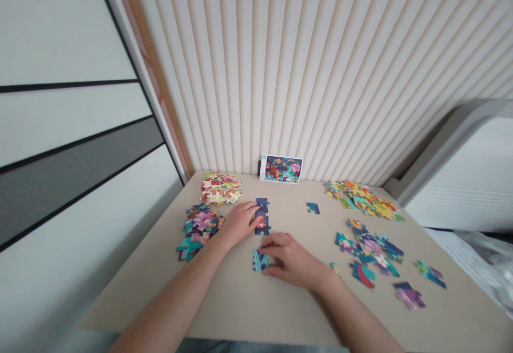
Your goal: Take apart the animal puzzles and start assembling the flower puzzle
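A short upright strip of joined dark blue puzzle pieces (262, 229), with a red figure on it, lies mid-table. My left hand (239, 223) rests at its left side, fingertips touching its edge and the thumb apart from the fingers. Just below the strip, my right hand (290, 259) has a teal patterned puzzle piece (258, 260) between thumb and fingers, at the table surface. A small gap separates this piece from the strip. One loose dark blue piece (313, 208) lies farther up, to the right.
Puzzle pieces lie in a pale pile (220, 187) and a purple-teal pile (200, 227) at left. At right are a yellow-orange pile (364, 199), a dark mixed pile (371, 246) and several strays. A picture card (281, 169) leans against the ribbed wall (276, 75).
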A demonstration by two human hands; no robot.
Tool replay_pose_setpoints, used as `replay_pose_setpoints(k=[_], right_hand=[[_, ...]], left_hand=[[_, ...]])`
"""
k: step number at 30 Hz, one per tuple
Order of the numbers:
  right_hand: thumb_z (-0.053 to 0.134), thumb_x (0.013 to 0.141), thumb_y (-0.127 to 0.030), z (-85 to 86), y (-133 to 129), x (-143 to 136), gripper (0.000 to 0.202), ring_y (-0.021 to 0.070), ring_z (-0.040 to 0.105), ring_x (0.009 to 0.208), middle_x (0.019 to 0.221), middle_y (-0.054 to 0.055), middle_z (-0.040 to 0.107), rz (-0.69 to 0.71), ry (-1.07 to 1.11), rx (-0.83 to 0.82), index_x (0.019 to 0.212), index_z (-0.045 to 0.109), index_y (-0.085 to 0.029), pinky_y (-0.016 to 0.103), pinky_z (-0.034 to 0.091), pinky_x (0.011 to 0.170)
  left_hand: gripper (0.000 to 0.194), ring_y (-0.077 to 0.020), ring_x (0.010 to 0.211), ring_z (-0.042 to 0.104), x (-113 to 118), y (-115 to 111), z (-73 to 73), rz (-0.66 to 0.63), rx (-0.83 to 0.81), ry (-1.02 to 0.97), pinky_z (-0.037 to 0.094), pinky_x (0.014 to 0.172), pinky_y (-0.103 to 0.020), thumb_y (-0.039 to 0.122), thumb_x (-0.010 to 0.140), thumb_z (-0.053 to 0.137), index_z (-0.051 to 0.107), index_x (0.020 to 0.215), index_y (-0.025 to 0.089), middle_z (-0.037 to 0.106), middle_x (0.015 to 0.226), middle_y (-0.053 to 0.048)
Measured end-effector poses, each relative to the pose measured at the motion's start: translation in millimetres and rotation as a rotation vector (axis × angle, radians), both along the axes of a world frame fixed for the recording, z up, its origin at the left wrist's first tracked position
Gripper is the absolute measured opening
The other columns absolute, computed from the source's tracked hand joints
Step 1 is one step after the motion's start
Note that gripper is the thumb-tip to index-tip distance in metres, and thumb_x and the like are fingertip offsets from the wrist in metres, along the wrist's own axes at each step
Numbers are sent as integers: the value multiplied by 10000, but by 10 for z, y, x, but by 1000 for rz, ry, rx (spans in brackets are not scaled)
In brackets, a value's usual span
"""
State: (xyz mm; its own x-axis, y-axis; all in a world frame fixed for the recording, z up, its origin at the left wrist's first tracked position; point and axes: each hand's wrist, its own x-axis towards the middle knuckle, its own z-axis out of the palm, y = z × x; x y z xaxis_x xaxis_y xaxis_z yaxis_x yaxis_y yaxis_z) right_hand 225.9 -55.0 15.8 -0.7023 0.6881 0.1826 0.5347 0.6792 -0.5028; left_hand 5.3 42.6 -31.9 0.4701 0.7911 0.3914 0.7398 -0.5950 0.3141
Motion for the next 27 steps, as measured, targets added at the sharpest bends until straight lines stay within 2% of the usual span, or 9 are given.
replay_pose_setpoints(k=[8,11,13,16,18,21,24,27], right_hand=[[769,829,-431,-19,12,6,435,228,592,1123,1168,57,666,23,-10,10,1230,691,-284,361,414,1031],[738,853,-458,67,-25,6,461,225,583,1152,1209,60,645,19,0,9,1273,661,-285,348,418,1030],[682,904,-445,165,-98,21,444,223,576,1169,1244,67,628,-45,16,23,1316,626,-288,348,423,1027],[586,973,-399,271,-289,123,360,226,587,1131,1206,73,644,-244,32,63,1311,621,-279,364,435,1008],[544,994,-362,248,-453,294,303,231,604,1069,1138,75,668,-395,21,84,1264,648,-270,376,448,981],[516,995,-324,54,-706,743,268,254,610,1020,1075,93,682,-658,-27,140,1182,691,-248,403,458,951],[512,982,-361,-206,-912,1302,294,293,596,1044,1098,123,674,-944,-107,207,1147,709,-218,449,450,951],[570,928,-465,-382,-1033,1727,385,324,584,1083,1164,126,660,-1113,-221,166,1194,701,-220,472,442,959]], left_hand=[[333,-241,1227,579,-2,21,-32,4,8,1,424,1103,-402,300,944,543,655,1245,214,643,1314,-86],[346,-244,1232,575,-15,45,-65,2,13,16,419,1108,-407,317,952,529,651,1255,202,639,1320,-95],[355,-247,1232,575,-25,69,-97,0,13,25,416,1110,-411,333,955,521,653,1254,193,640,1318,-101],[375,-253,1243,569,-36,103,-142,-11,13,16,411,1115,-423,356,962,501,652,1261,187,631,1332,-106],[387,-254,1240,569,-38,115,-160,-11,16,19,412,1115,-429,367,970,480,646,1271,189,631,1332,-104],[405,-257,1237,570,-39,116,-163,-12,22,42,416,1110,-424,378,978,461,635,1287,181,626,1337,-107],[410,-265,1233,573,-37,112,-149,-15,24,50,417,1110,-425,389,979,458,640,1278,176,625,1336,-109],[407,-273,1226,577,-34,109,-135,-20,18,40,423,1103,-434,400,974,462,651,1262,182,628,1334,-107]])
